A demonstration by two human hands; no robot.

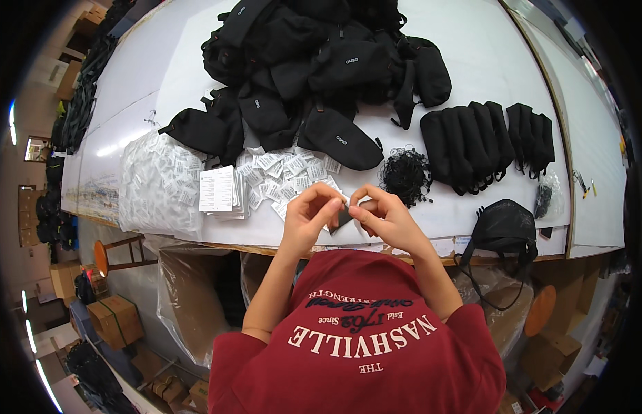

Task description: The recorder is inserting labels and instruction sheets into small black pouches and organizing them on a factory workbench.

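My left hand (313, 211) and my right hand (384, 215) come together over the near edge of the table, fingertips pinched. Between them is a small dark flat piece, like a tag (342, 220); its details are too small to make out and the fingers partly cover it. Just beyond my hands lie loose white printed labels (288, 174) in a heap. A stack of white printed cards (217, 190) stands to the left of it. To the right sits a tangle of thin black strings (405, 176). The nearest black pouch (342, 140) lies past the labels.
A large pile of black pouches (286, 65) fills the table's far middle. A clear bag of labels (162, 183) is at left. More black pouches stand in rows (466, 146) at right, near a black mesh bag (504, 231). Cartons (115, 321) and a stool (102, 259) are below left.
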